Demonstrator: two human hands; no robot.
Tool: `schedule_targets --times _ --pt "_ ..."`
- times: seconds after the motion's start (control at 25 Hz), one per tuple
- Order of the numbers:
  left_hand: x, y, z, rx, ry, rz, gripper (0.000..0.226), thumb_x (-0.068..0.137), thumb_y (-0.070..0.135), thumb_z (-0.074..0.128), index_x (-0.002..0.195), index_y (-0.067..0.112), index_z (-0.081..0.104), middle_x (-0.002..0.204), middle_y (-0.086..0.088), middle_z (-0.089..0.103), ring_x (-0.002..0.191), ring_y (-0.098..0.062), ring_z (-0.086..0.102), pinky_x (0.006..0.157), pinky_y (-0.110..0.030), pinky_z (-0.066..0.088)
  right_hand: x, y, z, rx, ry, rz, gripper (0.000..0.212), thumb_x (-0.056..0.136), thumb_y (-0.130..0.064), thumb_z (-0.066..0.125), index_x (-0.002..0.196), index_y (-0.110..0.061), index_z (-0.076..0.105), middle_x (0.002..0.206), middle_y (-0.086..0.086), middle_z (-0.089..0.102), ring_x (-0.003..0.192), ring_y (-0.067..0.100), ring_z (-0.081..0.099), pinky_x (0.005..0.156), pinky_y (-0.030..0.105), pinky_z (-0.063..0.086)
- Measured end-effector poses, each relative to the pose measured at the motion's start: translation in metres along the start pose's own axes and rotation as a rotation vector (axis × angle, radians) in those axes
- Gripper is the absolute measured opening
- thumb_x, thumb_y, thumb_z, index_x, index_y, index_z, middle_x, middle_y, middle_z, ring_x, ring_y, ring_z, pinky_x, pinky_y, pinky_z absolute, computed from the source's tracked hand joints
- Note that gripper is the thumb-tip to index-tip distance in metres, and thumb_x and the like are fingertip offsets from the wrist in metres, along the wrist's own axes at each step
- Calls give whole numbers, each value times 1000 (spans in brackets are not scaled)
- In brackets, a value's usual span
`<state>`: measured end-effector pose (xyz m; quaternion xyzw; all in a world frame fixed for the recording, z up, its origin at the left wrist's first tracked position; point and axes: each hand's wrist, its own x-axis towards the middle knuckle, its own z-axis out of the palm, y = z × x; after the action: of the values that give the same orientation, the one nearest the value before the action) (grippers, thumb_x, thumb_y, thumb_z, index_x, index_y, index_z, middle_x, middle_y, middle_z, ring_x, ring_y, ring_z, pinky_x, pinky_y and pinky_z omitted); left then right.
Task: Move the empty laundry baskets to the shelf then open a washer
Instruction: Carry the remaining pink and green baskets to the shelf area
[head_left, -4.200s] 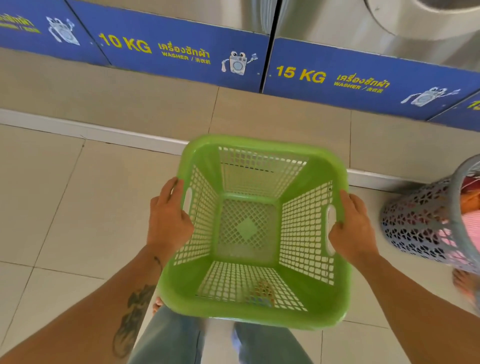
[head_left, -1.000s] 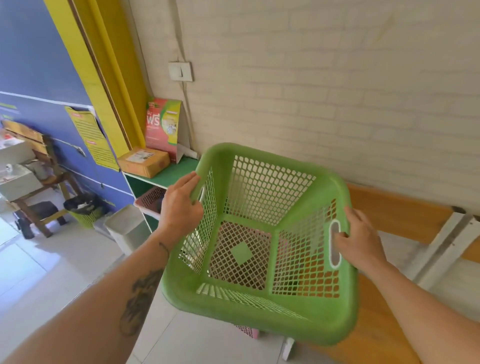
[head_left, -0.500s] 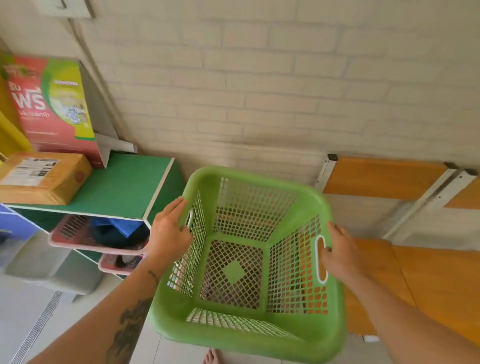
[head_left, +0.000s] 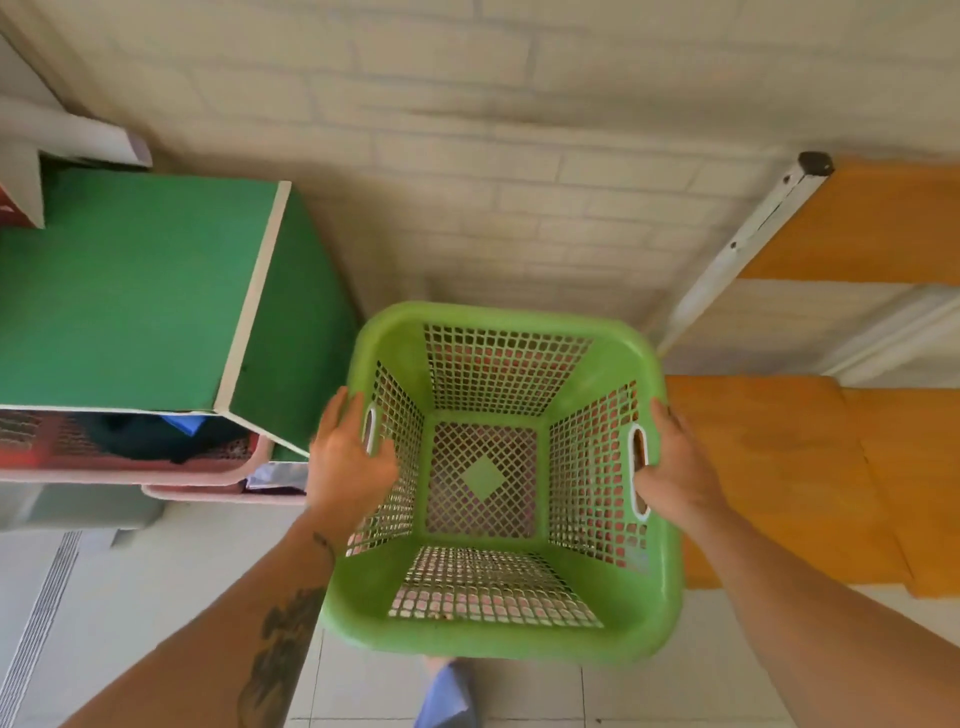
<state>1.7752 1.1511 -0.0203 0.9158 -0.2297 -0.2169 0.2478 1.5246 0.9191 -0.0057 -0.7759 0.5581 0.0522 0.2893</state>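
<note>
An empty green laundry basket (head_left: 498, 629) with latticed walls hangs in front of me, held level between both hands. My left hand (head_left: 345, 462) grips its left rim at the handle slot. My right hand (head_left: 672, 473) grips the right rim, fingers through the handle slot. Something pink shows faintly through the basket's mesh floor; I cannot tell what it is. The green shelf unit (head_left: 135, 291) stands just left of the basket, against the brick wall. No washer is in view.
Pink baskets (head_left: 197, 475) with dark and blue cloth sit in the shelf's lower levels. An orange wooden bench (head_left: 779, 467) with a white metal frame (head_left: 737, 244) lies to the right. A grey bin (head_left: 67, 512) stands on the white tiled floor at the left.
I have stepped closer to the wall and tilted my head down. The basket now sits lower, between the green shelf and the bench. Both hands keep their grip.
</note>
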Motion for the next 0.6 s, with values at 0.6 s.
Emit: schedule_targets --times 0.6 --pt "15 33 5 184 -319 15 56 90 30 52 144 19 43 146 -7 47 120 -24 55 103 -43 43 -21 22 -21 114 -237 38 52 85 -4 60 134 -17 49 115 -3 49 110 11 50 89 21 40"
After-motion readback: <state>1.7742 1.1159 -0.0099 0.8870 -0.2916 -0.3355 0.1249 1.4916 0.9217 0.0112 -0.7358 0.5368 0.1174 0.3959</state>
